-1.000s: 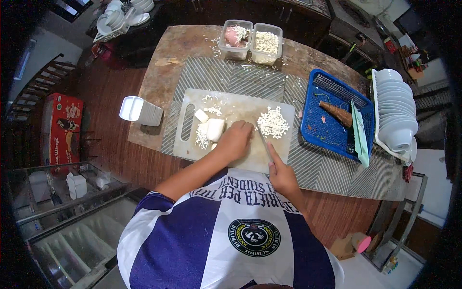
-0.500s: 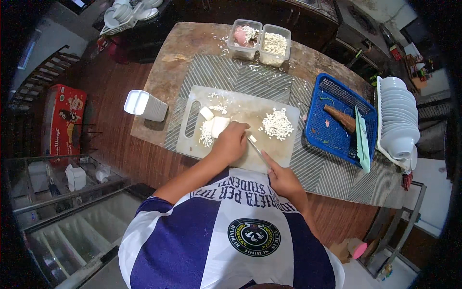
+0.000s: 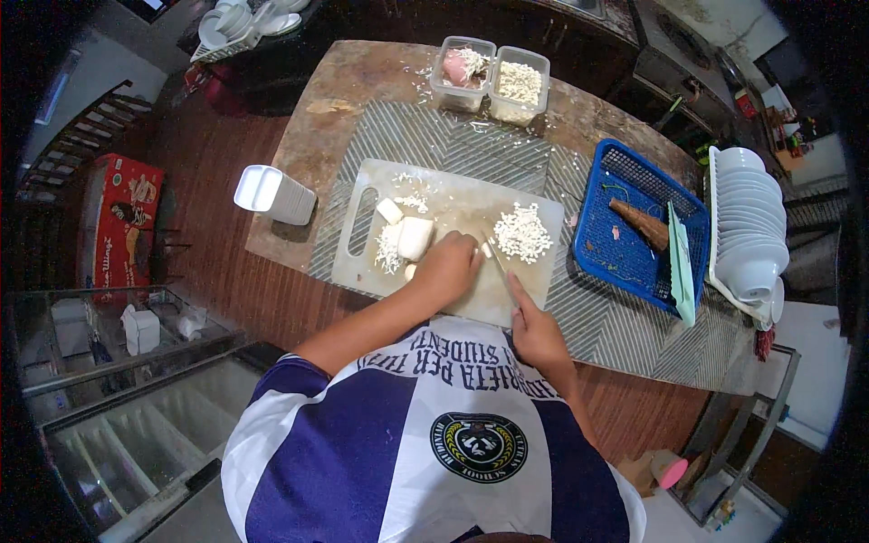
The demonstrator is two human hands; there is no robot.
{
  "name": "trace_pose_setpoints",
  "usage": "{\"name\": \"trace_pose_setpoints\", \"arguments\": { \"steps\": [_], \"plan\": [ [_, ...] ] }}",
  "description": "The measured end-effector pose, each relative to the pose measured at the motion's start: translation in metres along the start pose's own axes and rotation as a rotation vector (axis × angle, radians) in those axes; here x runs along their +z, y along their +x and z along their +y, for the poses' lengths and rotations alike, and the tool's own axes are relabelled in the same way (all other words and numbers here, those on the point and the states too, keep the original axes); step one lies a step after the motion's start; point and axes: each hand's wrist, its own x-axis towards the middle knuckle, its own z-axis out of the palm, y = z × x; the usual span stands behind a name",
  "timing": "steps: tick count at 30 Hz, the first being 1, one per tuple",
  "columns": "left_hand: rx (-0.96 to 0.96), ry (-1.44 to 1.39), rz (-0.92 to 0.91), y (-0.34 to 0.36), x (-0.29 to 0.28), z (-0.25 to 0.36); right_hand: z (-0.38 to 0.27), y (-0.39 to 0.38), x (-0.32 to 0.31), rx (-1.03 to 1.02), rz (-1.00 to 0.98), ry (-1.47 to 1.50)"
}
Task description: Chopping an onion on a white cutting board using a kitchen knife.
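Observation:
A white cutting board (image 3: 448,201) lies on the table before me. My right hand (image 3: 536,328) grips a knife (image 3: 501,262), its blade slanting up and left across the board. My left hand (image 3: 450,270) is closed on the board left of the blade, its fingers curled over what looks like white vegetable. A small white piece (image 3: 487,249) shows between those fingers and the blade. Left of that hand sit a large smooth white chunk (image 3: 415,238), a smaller block (image 3: 389,211) and chopped bits (image 3: 387,249). Right of the knife is a heap of small white dice (image 3: 522,233).
Two clear containers (image 3: 519,86) with chopped food stand at the table's far edge. White stacked containers (image 3: 288,198) are at the left. A blue basket (image 3: 588,244) holds a brown cone-shaped thing (image 3: 641,224) and a pale green item (image 3: 681,262). Beside it, a rack holds white bowls (image 3: 749,226).
My left hand has shifted slightly right, uncovering more of the large white chunk. The right hand and knife have moved a little right and the blade is steeper.

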Motion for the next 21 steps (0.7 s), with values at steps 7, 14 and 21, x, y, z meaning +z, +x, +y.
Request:
{"name": "trace_pose_setpoints", "arguments": {
  "steps": [7, 14, 21],
  "plan": [
    [-0.015, 0.060, -0.068, -0.001, -0.012, 0.008, 0.003, 0.001, 0.006, -0.010, -0.002, 0.005],
    [0.052, 0.118, -0.063, 0.002, 0.002, -0.014, -0.007, 0.001, 0.002, -0.029, -0.076, -0.007],
    [0.076, 0.014, 0.076, -0.001, 0.007, -0.014, -0.016, 0.001, -0.001, -0.051, -0.121, -0.067]
  ]
}}
